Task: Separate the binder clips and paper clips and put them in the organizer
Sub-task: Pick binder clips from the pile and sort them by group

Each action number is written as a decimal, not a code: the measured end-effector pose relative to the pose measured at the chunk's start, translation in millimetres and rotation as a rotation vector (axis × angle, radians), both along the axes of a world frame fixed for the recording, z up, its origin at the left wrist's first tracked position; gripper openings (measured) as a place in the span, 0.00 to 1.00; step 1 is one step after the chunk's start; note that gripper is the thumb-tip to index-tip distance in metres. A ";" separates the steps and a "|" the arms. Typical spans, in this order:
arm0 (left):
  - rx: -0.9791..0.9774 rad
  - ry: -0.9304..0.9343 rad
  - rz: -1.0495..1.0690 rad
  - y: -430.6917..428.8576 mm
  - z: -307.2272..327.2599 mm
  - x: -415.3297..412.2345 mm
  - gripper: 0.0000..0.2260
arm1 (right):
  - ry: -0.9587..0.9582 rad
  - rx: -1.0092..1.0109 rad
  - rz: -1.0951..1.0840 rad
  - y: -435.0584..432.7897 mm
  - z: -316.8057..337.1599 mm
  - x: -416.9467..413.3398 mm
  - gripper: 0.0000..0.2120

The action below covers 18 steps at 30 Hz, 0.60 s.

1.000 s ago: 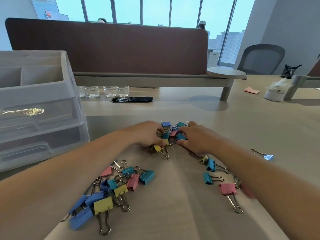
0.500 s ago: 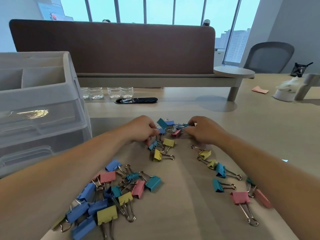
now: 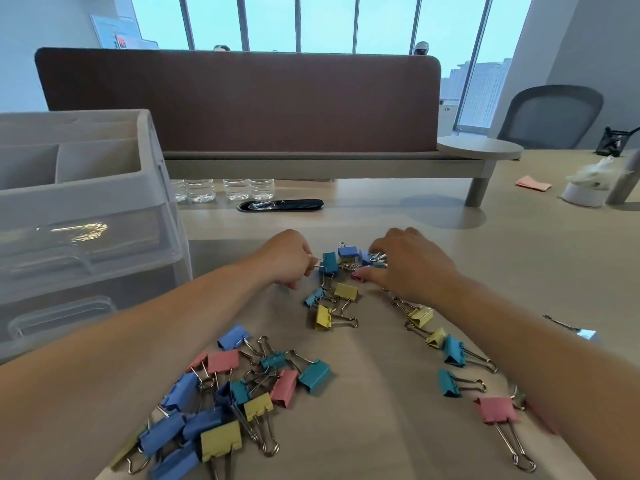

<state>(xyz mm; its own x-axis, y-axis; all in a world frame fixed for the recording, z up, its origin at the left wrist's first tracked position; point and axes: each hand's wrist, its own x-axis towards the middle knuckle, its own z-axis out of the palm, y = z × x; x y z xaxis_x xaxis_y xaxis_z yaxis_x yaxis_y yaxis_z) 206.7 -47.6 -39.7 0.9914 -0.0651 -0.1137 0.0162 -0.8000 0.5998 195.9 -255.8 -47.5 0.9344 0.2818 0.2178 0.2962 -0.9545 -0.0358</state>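
Coloured binder clips lie scattered on the desk. A small tangle [image 3: 348,258] sits between my hands, a big pile [image 3: 239,393] lies near my left forearm, and a loose row [image 3: 450,351] runs under my right forearm. My left hand [image 3: 285,259] pinches the wire handle of a teal binder clip [image 3: 329,263]. My right hand [image 3: 410,263] has curled fingers on the tangle's right side, over a blue clip [image 3: 365,257]; what it grips is hidden. The translucent organizer [image 3: 86,216] stands at the left. I cannot pick out any paper clips.
A brown desk divider [image 3: 239,98] on a raised shelf spans the back. Several clear glasses [image 3: 225,190] and a black oval grommet [image 3: 280,205] sit beneath it. One clip [image 3: 571,329] lies far right. A grey chair [image 3: 550,116] and a white holder [image 3: 585,192] stand at the back right.
My hands have drawn apart over the tangle, the left now pulling a teal clip out by its handle. The view has tilted down slightly, showing more of the near pile.
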 end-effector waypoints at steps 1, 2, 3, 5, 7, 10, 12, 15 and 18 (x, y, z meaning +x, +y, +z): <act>0.037 0.001 -0.009 0.5 -1.2 0.6 0.09 | 0.047 0.048 0.079 5.3 2.3 -4.2 0.28; 0.080 0.000 -0.022 0.5 -2.5 0.1 0.09 | 0.099 0.061 0.153 11.5 3.1 -7.8 0.27; 0.119 -0.004 -0.036 0.0 -3.5 -0.6 0.10 | 0.135 0.035 0.209 17.4 2.7 -11.0 0.26; 0.168 -0.034 -0.071 -1.7 -4.6 -1.6 0.11 | 0.145 -0.026 0.264 24.4 -2.4 -12.4 0.22; 0.209 -0.062 -0.124 -3.8 -3.2 -4.7 0.16 | 0.111 -0.036 0.247 23.5 -5.6 -9.2 0.17; 0.307 -0.074 -0.211 -5.5 -4.1 -7.5 0.22 | 0.095 -0.042 0.170 11.3 -6.9 0.0 0.10; 0.324 -0.077 -0.209 -7.0 -7.2 -8.4 0.21 | 0.115 -0.033 0.127 -0.6 -7.4 4.9 0.10; 0.309 -0.083 -0.202 -10.5 -8.4 -8.7 0.18 | 0.132 0.029 0.068 -13.9 -7.1 7.6 0.07; 0.260 -0.058 -0.196 -13.3 -2.2 -10.6 0.16 | 0.144 0.141 0.025 -19.6 -5.6 6.5 0.08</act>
